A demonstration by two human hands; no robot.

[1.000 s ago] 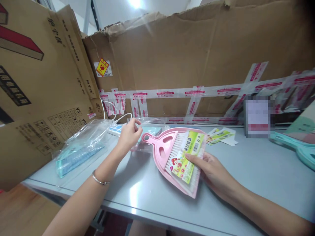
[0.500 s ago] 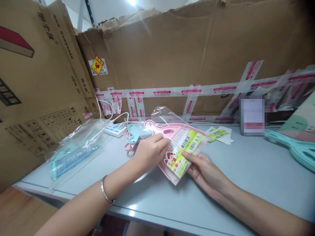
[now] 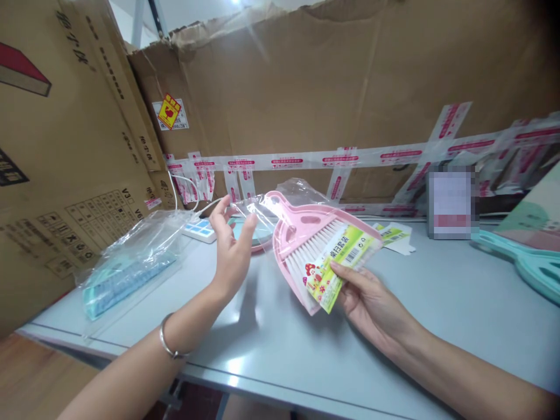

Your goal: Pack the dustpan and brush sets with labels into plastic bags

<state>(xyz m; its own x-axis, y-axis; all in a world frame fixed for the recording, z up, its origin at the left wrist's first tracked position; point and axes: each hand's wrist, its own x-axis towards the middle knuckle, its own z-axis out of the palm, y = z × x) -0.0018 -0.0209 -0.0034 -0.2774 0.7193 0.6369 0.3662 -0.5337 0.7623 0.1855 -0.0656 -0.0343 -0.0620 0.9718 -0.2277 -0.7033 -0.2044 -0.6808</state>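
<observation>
A pink dustpan (image 3: 311,209) with a white-bristled brush (image 3: 315,244) nested in it is tilted above the table, in a clear plastic bag (image 3: 300,189). My right hand (image 3: 365,294) pinches its lower right side, thumb over a yellow-green label card (image 3: 345,251). To the left, my left hand (image 3: 231,254) is raised with fingers and thumb apart. The bag's loose end reaches close to its fingers; whether they touch I cannot tell. Behind that hand a teal and pink piece (image 3: 259,232) lies partly hidden.
A bagged teal dustpan and brush (image 3: 126,286) lies at the left by a cardboard box (image 3: 87,146). A white power strip (image 3: 201,230) and label cards (image 3: 396,238) sit further back. At right are a blurred upright box (image 3: 450,201) and a teal dustpan (image 3: 520,256). Taped cardboard (image 3: 284,99) walls the back.
My left hand has come off the pink dustpan and moved left, its fingers opening. The dustpan set has shifted slightly up and right, still in my right hand.
</observation>
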